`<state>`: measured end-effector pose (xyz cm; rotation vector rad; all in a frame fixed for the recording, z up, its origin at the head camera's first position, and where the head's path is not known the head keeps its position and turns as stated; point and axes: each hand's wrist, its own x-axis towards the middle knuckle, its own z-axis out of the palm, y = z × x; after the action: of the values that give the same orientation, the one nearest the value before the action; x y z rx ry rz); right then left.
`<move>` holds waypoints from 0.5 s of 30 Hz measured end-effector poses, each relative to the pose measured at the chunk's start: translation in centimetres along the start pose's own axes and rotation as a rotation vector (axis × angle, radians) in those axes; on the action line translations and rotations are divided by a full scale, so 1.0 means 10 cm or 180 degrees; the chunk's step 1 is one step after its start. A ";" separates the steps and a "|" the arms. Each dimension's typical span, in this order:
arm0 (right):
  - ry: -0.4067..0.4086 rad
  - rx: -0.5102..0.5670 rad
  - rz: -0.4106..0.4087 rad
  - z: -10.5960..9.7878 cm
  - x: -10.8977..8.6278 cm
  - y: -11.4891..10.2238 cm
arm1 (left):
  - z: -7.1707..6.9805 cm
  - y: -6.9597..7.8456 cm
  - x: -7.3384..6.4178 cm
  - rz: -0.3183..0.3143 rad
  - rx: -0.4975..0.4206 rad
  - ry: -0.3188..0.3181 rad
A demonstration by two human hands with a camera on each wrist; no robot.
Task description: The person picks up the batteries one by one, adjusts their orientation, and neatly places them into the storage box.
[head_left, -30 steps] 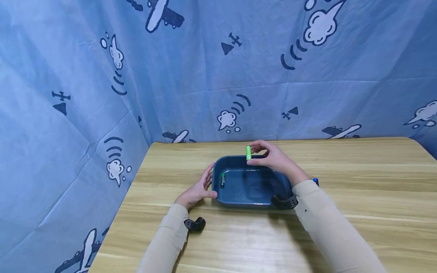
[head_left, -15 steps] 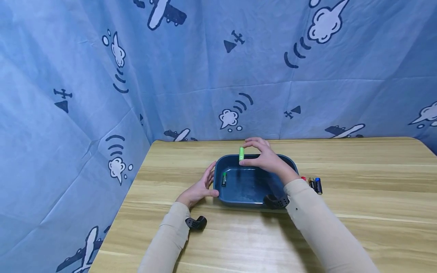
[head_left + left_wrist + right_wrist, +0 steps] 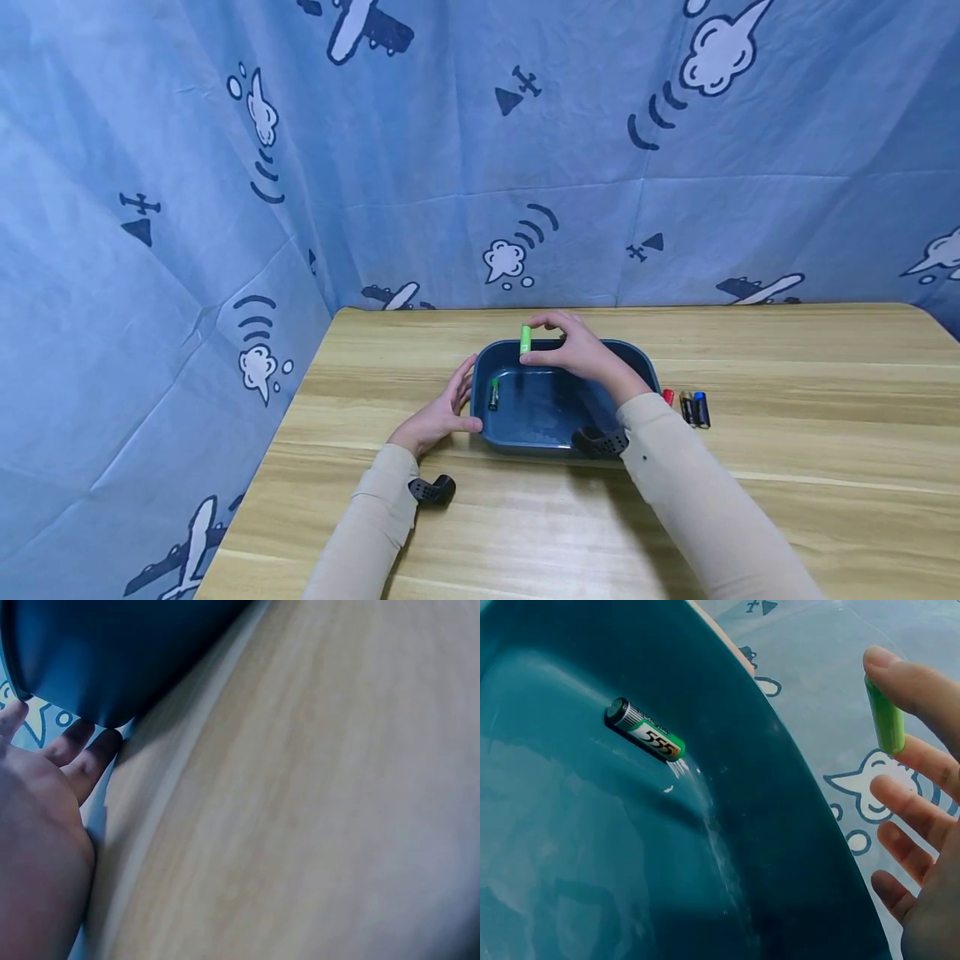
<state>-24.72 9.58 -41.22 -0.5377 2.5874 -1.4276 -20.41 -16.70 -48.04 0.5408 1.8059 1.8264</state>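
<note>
My right hand (image 3: pixel 573 346) pinches a light-green battery (image 3: pixel 525 340) upright between thumb and index finger, above the far side of a dark blue plastic basin (image 3: pixel 532 450). In the right wrist view the other fingers are spread apart from that light-green battery (image 3: pixel 886 720). Inside the basin, near its left wall, lies a green and black battery (image 3: pixel 493 394); the right wrist view shows "555" on this battery (image 3: pixel 646 730). My left hand (image 3: pixel 438 421) rests against the basin's left side, thumb at the front corner, fingers along the outer wall. Its fingertips touch the basin (image 3: pixel 112 660) in the left wrist view.
To the right of the basin, on the wooden table (image 3: pixel 787 467), lie a red battery (image 3: pixel 668 397), a black and gold battery (image 3: pixel 687 409) and a blue-ended black battery (image 3: pixel 701 410). A blue printed curtain (image 3: pixel 420 167) hangs behind the table and along its left.
My right hand has moved left over the basin with the light-green battery, uncovering the batteries on the right. The left hand stays at the basin's side. The view has shifted slightly.
</note>
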 end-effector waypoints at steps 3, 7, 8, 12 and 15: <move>-0.0029 0.0059 -0.0019 0.02 0.01 0.01 | -0.01 0.00 0.00 0.0028 0.0005 -0.0019; -0.0115 0.0207 -0.0070 0.04 0.02 0.00 | -0.01 -0.01 0.01 0.0031 0.0008 -0.0012; -0.0147 0.0252 -0.0085 0.04 0.02 0.00 | -0.01 -0.01 0.01 0.0024 0.0006 -0.0006; -0.0261 0.0341 -0.0114 0.05 0.03 0.00 | -0.01 -0.01 0.01 -0.0011 -0.0009 0.0008; -0.0374 0.0357 -0.0059 0.05 0.03 0.01 | -0.02 -0.01 0.01 -0.0016 -0.0010 0.0010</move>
<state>-24.90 9.07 -41.53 -0.6116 2.4019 -1.4889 -20.56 -16.79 -48.14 0.5320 1.8046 1.8272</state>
